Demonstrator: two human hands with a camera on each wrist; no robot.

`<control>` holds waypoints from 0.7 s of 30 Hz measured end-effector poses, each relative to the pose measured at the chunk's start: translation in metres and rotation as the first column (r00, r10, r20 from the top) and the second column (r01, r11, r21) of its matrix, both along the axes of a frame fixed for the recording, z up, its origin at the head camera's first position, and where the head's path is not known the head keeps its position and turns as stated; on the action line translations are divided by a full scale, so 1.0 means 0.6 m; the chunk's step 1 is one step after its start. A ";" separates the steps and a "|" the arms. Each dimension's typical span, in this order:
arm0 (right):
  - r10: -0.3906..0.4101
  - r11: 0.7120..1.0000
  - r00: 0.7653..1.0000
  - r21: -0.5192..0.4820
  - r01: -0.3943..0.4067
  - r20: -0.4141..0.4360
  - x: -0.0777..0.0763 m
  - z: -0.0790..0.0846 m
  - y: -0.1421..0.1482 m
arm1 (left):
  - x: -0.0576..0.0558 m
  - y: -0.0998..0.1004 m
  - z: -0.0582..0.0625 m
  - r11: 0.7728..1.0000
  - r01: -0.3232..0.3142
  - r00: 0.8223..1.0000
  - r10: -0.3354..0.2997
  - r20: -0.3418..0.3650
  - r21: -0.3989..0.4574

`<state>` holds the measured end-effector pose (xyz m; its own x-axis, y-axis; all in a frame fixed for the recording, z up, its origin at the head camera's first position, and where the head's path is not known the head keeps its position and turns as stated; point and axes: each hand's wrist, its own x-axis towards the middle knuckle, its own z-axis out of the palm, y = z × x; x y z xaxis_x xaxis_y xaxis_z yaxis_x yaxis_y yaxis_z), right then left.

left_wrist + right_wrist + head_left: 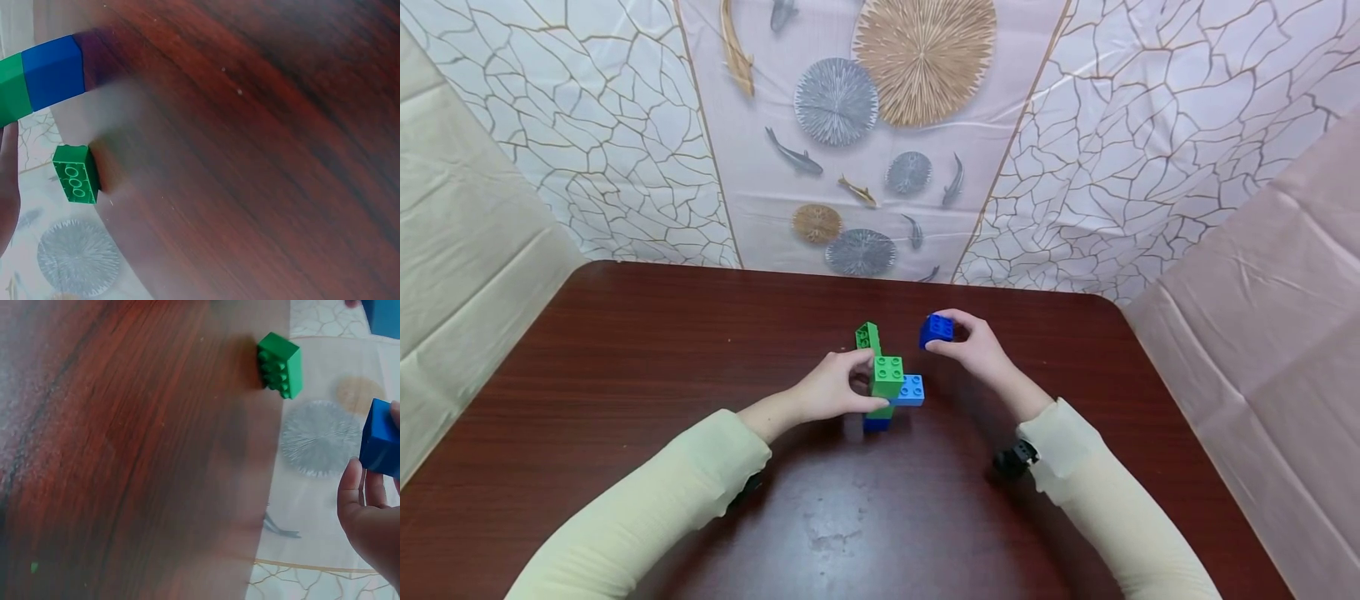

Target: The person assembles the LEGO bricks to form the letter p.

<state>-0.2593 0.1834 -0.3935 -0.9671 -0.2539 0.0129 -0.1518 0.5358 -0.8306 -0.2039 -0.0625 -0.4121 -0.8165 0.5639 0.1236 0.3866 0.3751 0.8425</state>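
In the head view my left hand (829, 390) grips a stack of toy building bricks between thumb and fingers. The stack has a bright green brick (887, 377) on top, a light blue brick (912, 390) jutting out to the right, and a dark blue brick (877, 424) at the bottom. To the right and farther back, my right hand (977, 348) pinches a separate blue brick (937, 330), studs up, off the table. Behind the stack a loose green brick (867, 336) lies on its side; the left wrist view shows its hollow underside.
The dark brown table (647, 400) has a glossy patch near its front. A patterned cloth backdrop (835, 100) rises behind the far edge, and plain cloth hangs (467, 233) at both sides. A black strap (1017, 458) sits by the right cuff.
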 end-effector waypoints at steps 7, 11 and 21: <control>0.034 0.999 0.999 -0.020 -0.034 -0.001 0.023 0.019 0.010 | 0.001 0.000 0.003 1.000 0.008 1.000 -0.008 -0.007 -0.018; 0.063 0.998 0.998 -0.025 -0.063 0.004 0.035 0.026 0.012 | 0.000 0.000 0.002 0.998 -0.001 0.999 -0.001 -0.036 -0.061; 0.154 0.987 0.988 -0.043 -0.154 0.005 0.065 0.040 0.008 | 0.000 0.001 0.002 0.998 -0.004 0.999 0.001 -0.046 -0.068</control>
